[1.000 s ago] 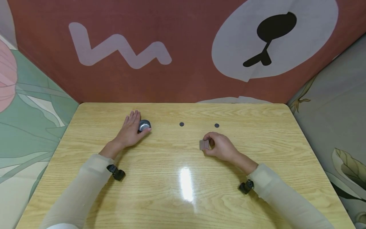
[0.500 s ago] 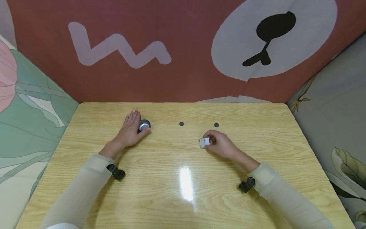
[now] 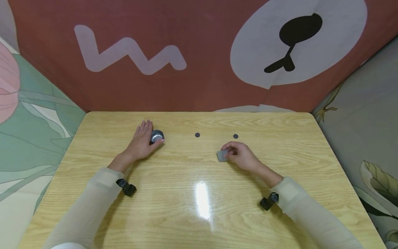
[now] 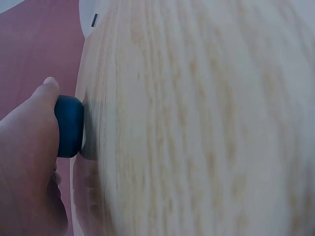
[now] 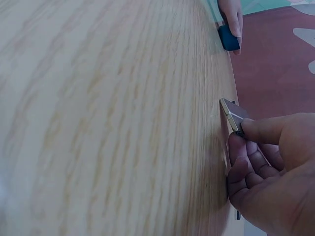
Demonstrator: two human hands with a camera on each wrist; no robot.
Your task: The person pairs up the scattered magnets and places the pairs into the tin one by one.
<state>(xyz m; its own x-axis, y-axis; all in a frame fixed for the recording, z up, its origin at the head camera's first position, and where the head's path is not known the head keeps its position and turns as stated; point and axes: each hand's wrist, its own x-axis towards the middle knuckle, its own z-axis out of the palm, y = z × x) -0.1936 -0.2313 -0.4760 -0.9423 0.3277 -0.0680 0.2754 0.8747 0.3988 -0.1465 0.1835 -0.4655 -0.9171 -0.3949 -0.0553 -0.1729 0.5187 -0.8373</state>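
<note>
In the head view my left hand (image 3: 140, 143) lies with straight fingers beside a small round object (image 3: 157, 136), dark on the side with a shiny silver top. The thumb touches its near side. In the left wrist view the same object (image 4: 70, 126) looks dark teal, close against the thumb. My right hand (image 3: 242, 157) pinches a small flat grey piece (image 3: 222, 156) by its right edge, made of two halves with a seam between them. The right wrist view shows the piece (image 5: 233, 114) tilted, with thin brassy edges, thumb over it and fingers under.
Two small dark discs lie on the wooden table (image 3: 174, 193) further back: one disc (image 3: 197, 135) near the middle, another disc (image 3: 235, 136) beyond my right hand. A reddish patterned panel (image 3: 199, 86) rises at the back edge. Patterned cloth stands at both sides.
The grey piece has tilted in my right hand, its face turning from brownish to bright to grey. The right fingers have shifted slightly on it. The left hand stays put.
</note>
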